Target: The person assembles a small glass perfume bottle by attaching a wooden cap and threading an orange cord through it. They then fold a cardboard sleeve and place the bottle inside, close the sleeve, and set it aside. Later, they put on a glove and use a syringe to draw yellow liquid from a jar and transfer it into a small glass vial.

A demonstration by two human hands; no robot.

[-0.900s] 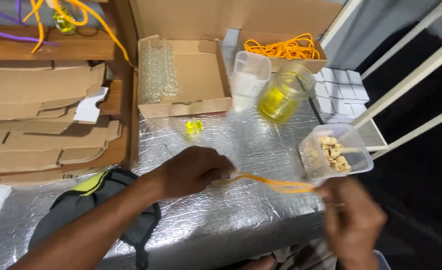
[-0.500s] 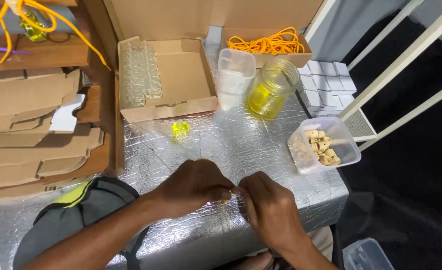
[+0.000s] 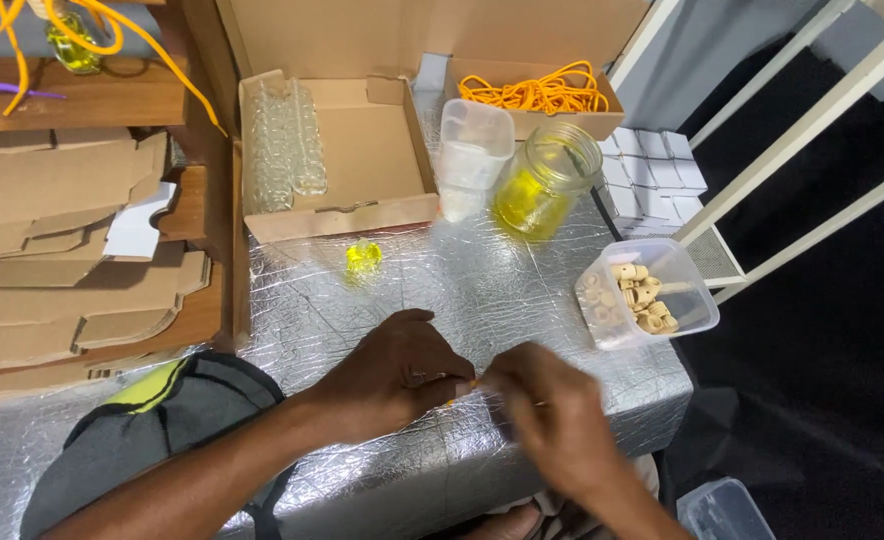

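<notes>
Your left hand (image 3: pixel 397 372) and right hand (image 3: pixel 552 425) meet over the front part of the silver foil-covered table (image 3: pixel 522 290), fingertips pinched together on a small orange piece (image 3: pixel 472 384) that barely shows between them. Your right hand is blurred, so the exact grip there cannot be told; your left thumb and forefinger are closed on the piece.

The front edge of the table runs just below your wrists. Ahead of your hands lies a bare stretch of foil, with only a small yellow bottle (image 3: pixel 364 256) standing on it, well apart from your fingers. Beyond that, an open cardboard box (image 3: pixel 372 165) holds rows of clear glass bottles (image 3: pixel 282 145) along its left wall. To its right stand a clear plastic tub (image 3: pixel 472 155) and a glass jar of yellow liquid (image 3: pixel 542 180), just beside each other. A plastic container of cork stoppers (image 3: pixel 645 292) sits at the table's right edge, near your right hand. Orange cord (image 3: pixel 537 92) fills a box at the back. Flat cardboard blanks (image 3: pixel 62 250) crowd the left side.
</notes>
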